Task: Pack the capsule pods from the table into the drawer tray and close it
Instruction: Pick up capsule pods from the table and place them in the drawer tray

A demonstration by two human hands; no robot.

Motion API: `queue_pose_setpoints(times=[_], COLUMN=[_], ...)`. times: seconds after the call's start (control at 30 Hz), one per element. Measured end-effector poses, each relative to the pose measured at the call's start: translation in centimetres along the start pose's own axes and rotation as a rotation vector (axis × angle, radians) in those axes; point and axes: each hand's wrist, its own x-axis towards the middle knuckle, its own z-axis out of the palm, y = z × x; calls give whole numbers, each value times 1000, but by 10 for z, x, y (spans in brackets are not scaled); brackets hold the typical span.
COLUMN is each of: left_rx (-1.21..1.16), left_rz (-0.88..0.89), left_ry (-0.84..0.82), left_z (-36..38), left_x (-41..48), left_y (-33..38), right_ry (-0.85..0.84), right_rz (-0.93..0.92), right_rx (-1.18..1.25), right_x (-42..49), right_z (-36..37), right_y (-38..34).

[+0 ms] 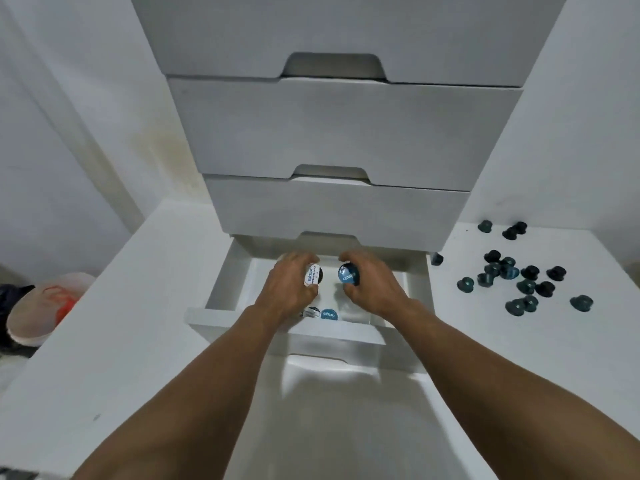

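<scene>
Forearms: two bare forearms, the left [180, 393] and the right [502, 393], reached forward from the bottom edge toward the open drawer.
Left grip: the left grip [291, 289] hung over the drawer, fingers and thumb curled round a pod with a white printed lid [313, 275], lid turned toward the camera.
Right grip: the right grip [372, 285] was beside it, pinching a pod with a blue lid [349, 275] between thumb and fingers.
Held pods: the two were side by side, near each other but apart, above the drawer floor.
Drawer: the lowest drawer [221, 282] of a white drawer unit [329, 133] stood pulled out; the three drawers above it were closed.
Pods in drawer: two pods lay near the front wall, lids up, one pale [311, 312] and one blue [329, 314], just beside each other.
Loose pods: a scatter of dark pods [519, 275] lay on the white desk [519, 358] to the right of the unit, well apart from the drawer; one lone pod [437, 259] lay close to the unit's corner.
Left edge: a pale bag with red marks [45, 306] lay low beside the desk.
</scene>
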Motion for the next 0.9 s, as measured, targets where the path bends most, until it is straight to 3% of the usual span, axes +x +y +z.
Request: queue_pose_setpoints(times=[0.23,0.6,0.9], left_rx=[-10,-25,14], left_rz=[-32,64,74], left_ry=[-203,-440,-556], left_z=[40,90,110], left_x=[31,63,63], left_y=[-19,-26,-32], right_ry=[-113,-273,-411], right_rz=[136,250,217], right_rx=[-32,-96,-173], right_x=[11,6,12], right_z=[20,32,37], right_y=[36,70,81])
